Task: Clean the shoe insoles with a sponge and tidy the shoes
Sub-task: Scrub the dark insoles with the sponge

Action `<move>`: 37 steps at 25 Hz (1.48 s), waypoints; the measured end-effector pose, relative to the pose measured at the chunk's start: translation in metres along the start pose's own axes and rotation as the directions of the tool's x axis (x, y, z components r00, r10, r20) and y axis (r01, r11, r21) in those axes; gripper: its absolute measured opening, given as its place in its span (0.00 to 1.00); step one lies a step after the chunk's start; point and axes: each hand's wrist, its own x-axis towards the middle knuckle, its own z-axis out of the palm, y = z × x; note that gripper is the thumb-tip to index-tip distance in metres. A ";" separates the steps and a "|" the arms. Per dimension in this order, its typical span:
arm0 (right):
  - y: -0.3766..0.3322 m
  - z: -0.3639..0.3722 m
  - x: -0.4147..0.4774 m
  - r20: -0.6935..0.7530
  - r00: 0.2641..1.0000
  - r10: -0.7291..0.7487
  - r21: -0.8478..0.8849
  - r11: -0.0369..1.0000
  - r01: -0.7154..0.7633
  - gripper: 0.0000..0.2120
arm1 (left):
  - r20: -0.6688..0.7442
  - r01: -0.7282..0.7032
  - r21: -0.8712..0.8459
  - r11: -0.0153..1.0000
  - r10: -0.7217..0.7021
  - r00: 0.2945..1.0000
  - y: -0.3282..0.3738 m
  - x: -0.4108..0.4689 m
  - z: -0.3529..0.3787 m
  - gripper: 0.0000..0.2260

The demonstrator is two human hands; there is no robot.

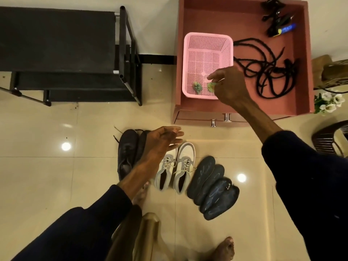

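Insoles (212, 187): four dark ones, overlapping on the floor (56, 176), just right of the white sneakers (175, 166).
Right hand (229, 85): at the pink basket (207, 36) near edge, pinching a green sponge (211, 86) (a second sponge (197, 87) lies beside).
Left hand (160, 140): fingers loosely spread above the black shoes (127, 153).
Floor: tiles run wide left of the shoes.

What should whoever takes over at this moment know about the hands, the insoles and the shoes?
Left hand: open, above the black shoes, holding nothing.
Right hand: in the pink basket on the cabinet, pinching a green sponge; a second sponge lies beside it.
Four dark insoles lie overlapping on the floor, right of the white sneakers.
Done: insoles out, sponge picked.
Left: wipe the insoles, probably refit them, tidy both pairs.
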 end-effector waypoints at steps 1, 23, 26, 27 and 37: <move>0.002 -0.009 -0.013 0.000 1.000 0.006 0.076 0.997 -0.006 0.13 | 0.005 -0.010 0.014 1.000 0.010 1.000 -0.002 -0.004 0.002 0.10; 0.320 0.109 -0.402 -0.053 0.843 0.536 0.449 0.767 -0.459 0.05 | 0.186 0.245 0.385 0.890 -0.335 0.924 -0.331 -0.012 0.147 0.10; 0.358 0.136 -0.423 -0.042 0.857 0.513 0.425 0.786 -0.450 0.04 | 0.092 0.294 0.451 0.843 -0.371 0.924 -0.399 0.003 0.154 0.08; 0.370 0.145 -0.429 -0.043 0.858 0.511 0.426 0.787 -0.447 0.04 | 0.043 0.324 0.466 0.823 -0.387 0.921 -0.423 0.007 0.155 0.09; 0.439 0.202 -0.442 -0.025 0.844 0.536 0.399 0.779 -0.484 0.04 | -0.320 0.353 0.689 0.633 -0.172 0.932 -0.538 0.025 0.183 0.10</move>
